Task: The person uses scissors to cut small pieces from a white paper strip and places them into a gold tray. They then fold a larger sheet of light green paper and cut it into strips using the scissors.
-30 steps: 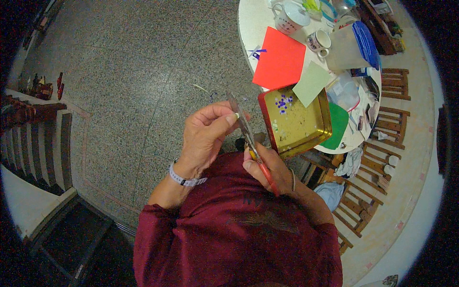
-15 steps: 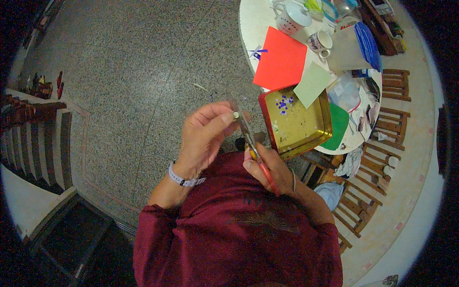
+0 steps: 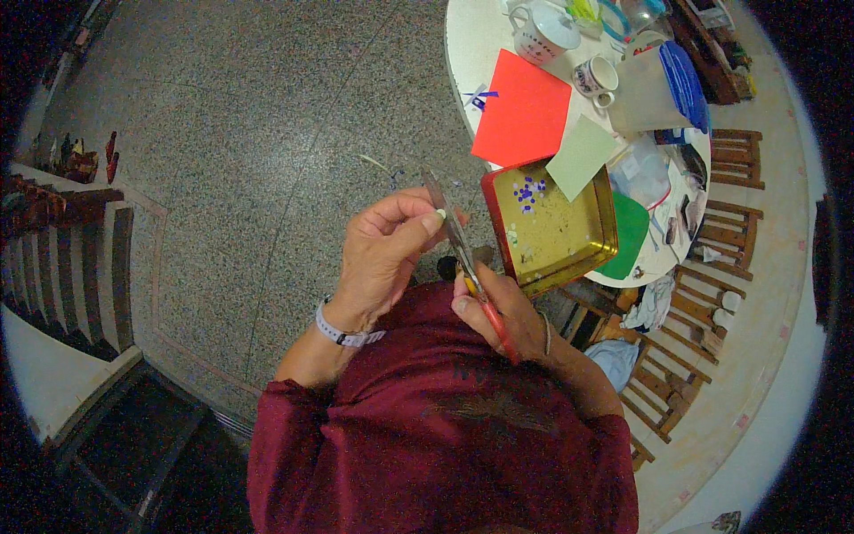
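Note:
My left hand [image 3: 387, 240] pinches a tiny pale green piece of paper [image 3: 440, 214] between thumb and forefinger. A pair of scissors [image 3: 461, 245] with red and yellow handles is gripped in my right hand [image 3: 503, 311]. Its blades point up and away, right beside the pale piece at my left fingertips. To the right of the blades a gold-coloured tin [image 3: 569, 236] with a red outer side juts past the table's edge. Small purple bits [image 3: 529, 191] and a few pale green bits [image 3: 512, 235] lie inside it.
A red sheet [image 3: 523, 109], a pale green sheet [image 3: 583, 158] and a green sheet [image 3: 627, 236] lie around the tin on the white table [image 3: 471, 44]. Beyond are a lidded mug [image 3: 544, 36], a cup [image 3: 594, 76] and a blue-lidded container [image 3: 649, 89]. Wooden chairs [image 3: 672, 365] stand at right.
The scissor blades, blurred before, now show sharply beside the pale piece. Both hands stay in nearly the same place.

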Available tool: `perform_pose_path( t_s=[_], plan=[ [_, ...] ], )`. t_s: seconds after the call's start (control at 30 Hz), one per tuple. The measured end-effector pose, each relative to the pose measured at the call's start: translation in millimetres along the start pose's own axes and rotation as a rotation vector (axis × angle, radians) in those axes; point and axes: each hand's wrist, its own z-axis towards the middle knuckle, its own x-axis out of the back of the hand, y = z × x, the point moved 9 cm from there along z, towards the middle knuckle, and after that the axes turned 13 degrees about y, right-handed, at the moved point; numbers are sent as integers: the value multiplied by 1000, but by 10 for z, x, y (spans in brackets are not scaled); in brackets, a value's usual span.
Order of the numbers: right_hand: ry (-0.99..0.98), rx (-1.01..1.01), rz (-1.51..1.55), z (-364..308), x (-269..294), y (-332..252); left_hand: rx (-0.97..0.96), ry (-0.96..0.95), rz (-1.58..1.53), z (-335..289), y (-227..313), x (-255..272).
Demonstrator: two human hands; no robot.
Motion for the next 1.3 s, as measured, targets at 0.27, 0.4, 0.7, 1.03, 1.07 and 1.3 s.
perform_pose_path(
  t_s=[0.27,0.4,0.7,1.03,1.07,1.3],
  plan=[
    [11,37,5,-19,11,-21,5,-10,-29,-7,-11,4],
    [34,89,-4,-26,10,-11,9,-25,-37,-15,15,-20],
    [11,25,14,-37,-11,26,29,-17,-54,-16,-5,19],
    [20,29,7,-60,-10,10,54,-33,-70,-42,-11,11],
    [22,41,-3,-63,-13,21,40,-28,-52,-40,-10,20],
    [17,12,-30,-78,-17,57,14,-24,-20,-52,10,26]
  ],
)
